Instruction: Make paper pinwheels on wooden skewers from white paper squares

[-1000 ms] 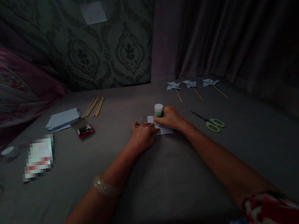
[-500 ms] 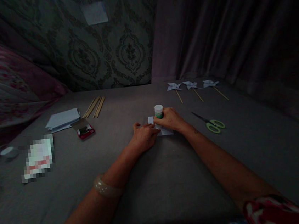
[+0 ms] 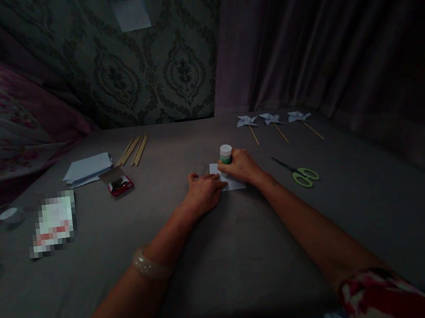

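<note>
A small white paper square [image 3: 234, 183] lies on the grey cloth surface [image 3: 226, 258] in the middle. My right hand [image 3: 240, 167] is closed around a glue stick [image 3: 226, 154] with a white cap and green body, held upright with its lower end on the paper. My left hand [image 3: 203, 192] lies flat with fingers stretched out, pressing the paper's left edge. A pale bangle [image 3: 147, 265] sits on my left wrist.
Green-handled scissors [image 3: 299, 173] lie to the right. Three paper pinwheels on sticks [image 3: 274, 122] rest at the back right. At back left are wooden sticks [image 3: 134, 150], a stack of white paper [image 3: 86, 169] and a small red box [image 3: 118, 182]. A tape roll [image 3: 10, 215] sits far left.
The glue stick in my right hand shifts very slightly over the paper; both hands stay in place.
</note>
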Demonstrator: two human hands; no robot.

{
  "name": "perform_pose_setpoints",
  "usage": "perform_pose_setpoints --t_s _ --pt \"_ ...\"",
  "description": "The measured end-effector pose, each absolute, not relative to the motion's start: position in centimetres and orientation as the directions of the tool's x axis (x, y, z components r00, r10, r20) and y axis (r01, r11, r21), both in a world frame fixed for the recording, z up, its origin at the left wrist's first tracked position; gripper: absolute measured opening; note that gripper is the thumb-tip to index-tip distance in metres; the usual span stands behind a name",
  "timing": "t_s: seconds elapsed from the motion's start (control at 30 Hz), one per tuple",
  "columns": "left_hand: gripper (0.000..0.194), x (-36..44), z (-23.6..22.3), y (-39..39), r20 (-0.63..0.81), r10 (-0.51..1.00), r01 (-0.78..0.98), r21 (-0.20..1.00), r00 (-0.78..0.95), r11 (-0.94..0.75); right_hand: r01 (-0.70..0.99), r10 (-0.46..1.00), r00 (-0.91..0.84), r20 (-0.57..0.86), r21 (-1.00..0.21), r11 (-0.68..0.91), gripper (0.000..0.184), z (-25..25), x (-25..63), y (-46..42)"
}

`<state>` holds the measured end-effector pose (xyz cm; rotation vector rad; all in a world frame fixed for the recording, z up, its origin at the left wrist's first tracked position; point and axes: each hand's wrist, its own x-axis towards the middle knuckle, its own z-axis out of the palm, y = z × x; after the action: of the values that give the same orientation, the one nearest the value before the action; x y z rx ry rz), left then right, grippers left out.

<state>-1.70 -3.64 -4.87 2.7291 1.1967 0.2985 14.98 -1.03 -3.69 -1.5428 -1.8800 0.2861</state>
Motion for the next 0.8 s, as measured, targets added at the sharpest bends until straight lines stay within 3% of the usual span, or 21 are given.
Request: perform_pose_setpoints --t_s 0.67,0.8 --pt "0.032 -1.73 -5.16 -3.46 0.147 0.734 0.692 0.252 0.663 -0.676 0.790 0.915 -0.047 0.400 -0.546 0.279 0.015 -3.90 15.09 -1.24" --pt "0.032 -1.72 -5.49 -3.30 0.147 0.745 0.695 0.281 0.650 -0.662 0.768 0.940 -0.092 0.328 -0.577 0.277 0.016 -3.68 15.29 -1.16"
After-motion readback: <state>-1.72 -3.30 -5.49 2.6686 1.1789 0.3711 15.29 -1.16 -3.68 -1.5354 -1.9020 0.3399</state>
